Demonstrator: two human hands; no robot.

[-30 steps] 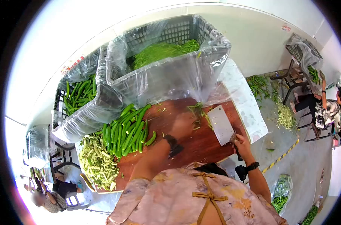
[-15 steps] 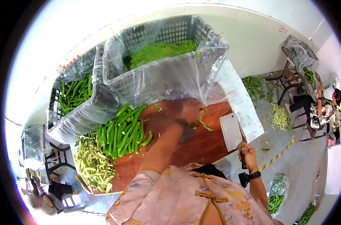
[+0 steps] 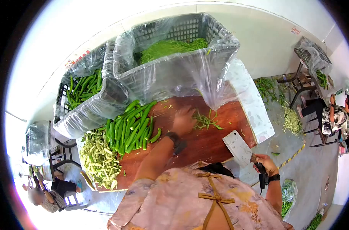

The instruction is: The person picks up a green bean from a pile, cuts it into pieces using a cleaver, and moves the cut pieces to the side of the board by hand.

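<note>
My right hand grips the dark handle of a cleaver, whose broad blade lies over the front right edge of the red-brown cutting board. My left hand is over the middle of the board, smeared by motion, so its fingers cannot be read. Just right of it lies a small loose heap of shredded green pepper. Whole long green peppers are stacked on the left of the board. In front of them sits a pile of pale pepper trimmings.
A plastic-lined crate of shredded green pepper stands behind the board. Left of it, another lined crate holds whole peppers. Two other people sit at far right and far left. A bag of greens rests on the floor.
My left hand has moved left and nearer to me, and more green shreds show beside it. The cleaver has shifted toward me with its blade tilted. The view has shifted slightly.
</note>
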